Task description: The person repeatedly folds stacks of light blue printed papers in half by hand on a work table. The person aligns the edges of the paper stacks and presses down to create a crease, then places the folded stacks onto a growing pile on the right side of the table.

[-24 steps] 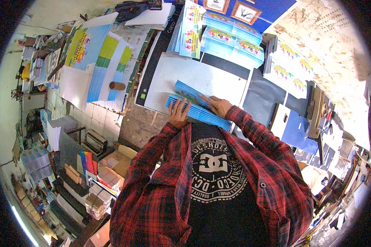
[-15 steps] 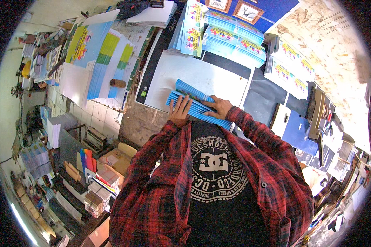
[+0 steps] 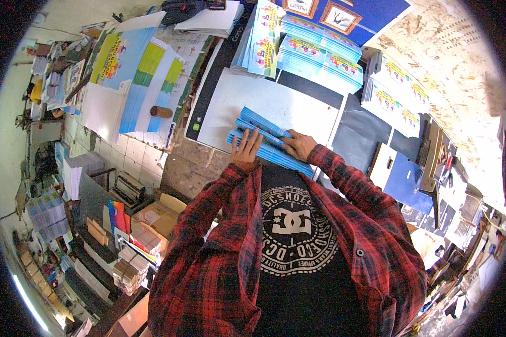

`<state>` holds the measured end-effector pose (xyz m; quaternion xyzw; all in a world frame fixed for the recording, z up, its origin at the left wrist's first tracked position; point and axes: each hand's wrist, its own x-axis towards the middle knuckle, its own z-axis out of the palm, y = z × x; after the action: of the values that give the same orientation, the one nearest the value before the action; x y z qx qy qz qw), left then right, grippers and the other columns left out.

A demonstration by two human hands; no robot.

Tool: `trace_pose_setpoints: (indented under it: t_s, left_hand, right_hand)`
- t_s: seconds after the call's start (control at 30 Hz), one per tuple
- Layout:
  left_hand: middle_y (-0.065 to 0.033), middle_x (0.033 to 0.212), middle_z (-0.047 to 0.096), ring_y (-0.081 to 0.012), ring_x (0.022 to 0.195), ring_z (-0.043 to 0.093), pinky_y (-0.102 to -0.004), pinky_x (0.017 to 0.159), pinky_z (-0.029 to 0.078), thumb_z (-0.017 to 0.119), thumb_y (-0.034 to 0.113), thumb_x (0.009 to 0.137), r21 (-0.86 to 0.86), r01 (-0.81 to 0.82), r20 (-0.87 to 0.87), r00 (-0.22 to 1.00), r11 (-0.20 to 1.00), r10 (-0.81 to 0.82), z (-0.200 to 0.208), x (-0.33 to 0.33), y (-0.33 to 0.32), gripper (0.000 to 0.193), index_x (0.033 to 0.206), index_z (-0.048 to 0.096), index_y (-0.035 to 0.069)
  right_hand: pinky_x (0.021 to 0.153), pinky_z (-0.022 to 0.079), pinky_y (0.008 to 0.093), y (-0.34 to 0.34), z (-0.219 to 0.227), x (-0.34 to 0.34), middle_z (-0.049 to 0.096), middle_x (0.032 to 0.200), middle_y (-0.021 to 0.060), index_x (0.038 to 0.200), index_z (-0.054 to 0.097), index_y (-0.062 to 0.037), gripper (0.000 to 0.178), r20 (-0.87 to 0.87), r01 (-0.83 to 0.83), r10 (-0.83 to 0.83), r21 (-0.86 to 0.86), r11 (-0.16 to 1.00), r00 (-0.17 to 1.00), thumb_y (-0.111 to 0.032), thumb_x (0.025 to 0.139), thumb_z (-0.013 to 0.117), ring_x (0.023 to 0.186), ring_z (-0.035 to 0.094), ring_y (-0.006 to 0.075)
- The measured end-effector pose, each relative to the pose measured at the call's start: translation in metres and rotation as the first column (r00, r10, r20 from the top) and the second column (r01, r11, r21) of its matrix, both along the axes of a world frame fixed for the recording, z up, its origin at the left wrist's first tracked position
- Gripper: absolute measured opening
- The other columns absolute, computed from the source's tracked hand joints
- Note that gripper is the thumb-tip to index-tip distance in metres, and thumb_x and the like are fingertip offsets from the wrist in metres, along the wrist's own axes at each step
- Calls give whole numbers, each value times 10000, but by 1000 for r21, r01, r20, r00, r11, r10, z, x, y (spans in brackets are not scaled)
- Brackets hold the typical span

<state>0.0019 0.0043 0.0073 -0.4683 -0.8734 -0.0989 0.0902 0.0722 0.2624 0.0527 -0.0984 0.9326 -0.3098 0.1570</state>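
A stack of thin blue booklets (image 3: 262,136) lies on a white sheet (image 3: 275,106) at the near edge of the worktable. My left hand (image 3: 245,149) presses flat on the stack's near left end, fingers spread. On the stack's right part rests my right hand (image 3: 299,145), fingers on the top booklets, which fan out toward the far left. Both red plaid sleeves reach in from below.
Rows of colourful printed booklets (image 3: 315,53) line the table's far side. More stacks (image 3: 393,90) sit at right. Large printed sheets (image 3: 140,84) and a small brown roll (image 3: 162,112) lie at left. Boxes and paper piles (image 3: 135,236) crowd the floor below left.
The top booklets have fanned out and shifted toward the far left. Both hands have slid a little along the stack.
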Motion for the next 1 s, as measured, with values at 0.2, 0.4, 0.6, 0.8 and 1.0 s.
trace_pose_setpoints:
  t_s: [0.2, 0.4, 0.6, 0.8, 1.0]
  left_hand:
    - [-38, 1498, 332, -280, 1382, 296, -564, 1109, 156, 497, 337, 854, -29, -24, -23, 999, 999, 23, -2, 1, 0, 575, 1397, 425, 163]
    - [-29, 1502, 323, -266, 1385, 287, -564, 1102, 174, 512, 313, 844, -22, -32, -21, 999, 999, 31, -3, 2, 3, 578, 1396, 420, 170]
    - [-16, 1482, 360, -263, 1371, 315, -563, 1086, 217, 517, 195, 853, 5, -45, -57, 997, 999, 45, -11, -2, 6, 518, 1366, 454, 186]
    - [20, 1236, 548, -204, 1204, 468, -538, 1052, 257, 563, 171, 811, -3, 18, -55, 998, 1000, -18, -21, -7, 0, 338, 1147, 589, 184]
    - [33, 1052, 571, -178, 1047, 515, -504, 998, 285, 624, 193, 751, 32, 80, -48, 996, 996, -79, -18, -15, 4, 251, 999, 614, 156]
  right_hand:
    - [785, 529, 442, -8, 17, 5, 504, 1217, 215, 1193, 568, -48, 565, -93, -20, 24, 42, 999, 995, -522, 888, 523, 953, 609, 375]
    - [796, 527, 447, -7, 14, 7, 495, 1216, 223, 1217, 556, -57, 636, -97, -11, 17, 56, 998, 995, -575, 849, 545, 967, 601, 384]
    - [770, 531, 468, 2, -2, -1, 512, 1209, 236, 1366, 417, -126, 590, -32, 11, -10, 27, 1000, 999, -408, 866, 554, 939, 610, 412]
    - [684, 512, 489, -4, 6, -10, 651, 933, 198, 1326, 380, -135, 498, 25, 321, -324, 88, 943, 946, -283, 880, 545, 806, 644, 374]
    - [671, 509, 430, 32, 47, 20, 640, 901, 98, 1179, 473, -116, 318, -311, 389, -310, 238, 890, 898, -150, 864, 497, 767, 655, 302]
